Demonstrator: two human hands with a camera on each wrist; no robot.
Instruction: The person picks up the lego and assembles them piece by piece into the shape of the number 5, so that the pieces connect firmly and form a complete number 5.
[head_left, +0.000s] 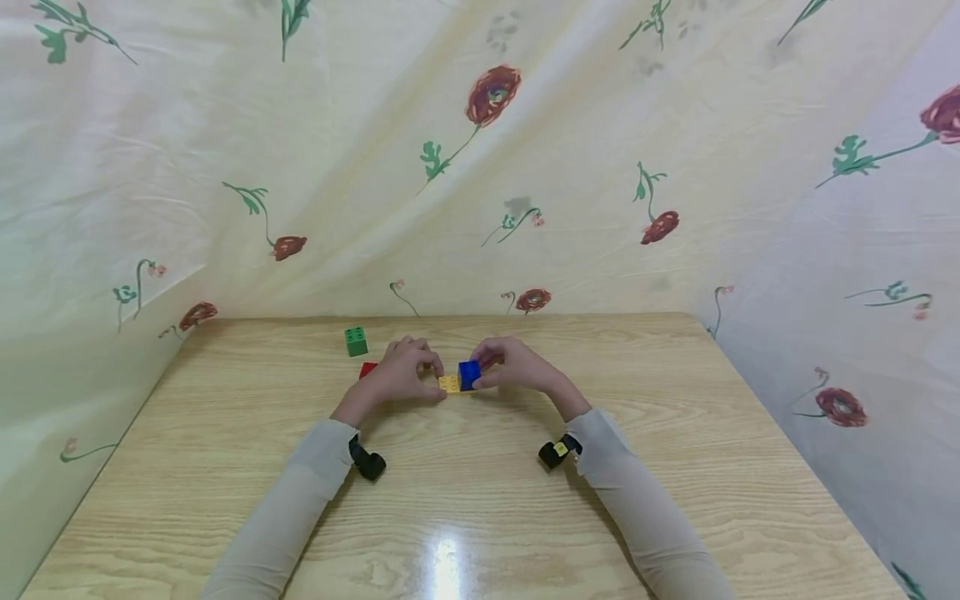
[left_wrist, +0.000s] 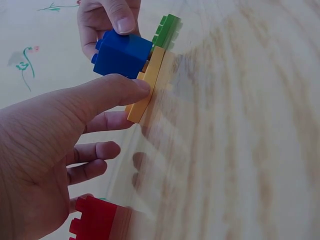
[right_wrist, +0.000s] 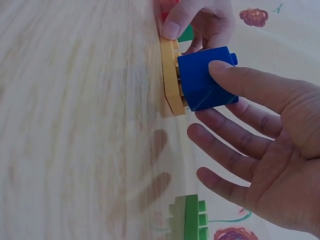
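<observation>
My left hand [head_left: 405, 371] pinches a flat yellow building brick [left_wrist: 150, 90] by its end, thumb on the near side, against the table. My right hand [head_left: 513, 365] holds a blue building brick [right_wrist: 207, 80] between thumb and fingers over the other end of the yellow one. Some yellow studs show beneath the slightly tilted blue brick in the right wrist view; whether they are joined I cannot tell. Beside the left hand a red brick [left_wrist: 97, 220] stands, partly covered by that hand in the head view.
A green brick [head_left: 356, 341] stands on the wooden table [head_left: 465, 517] behind the left hand. A thin green brick [right_wrist: 191, 217] lies to the right, hidden in the head view. Flowered cloth [head_left: 375, 167] hangs at the table's back.
</observation>
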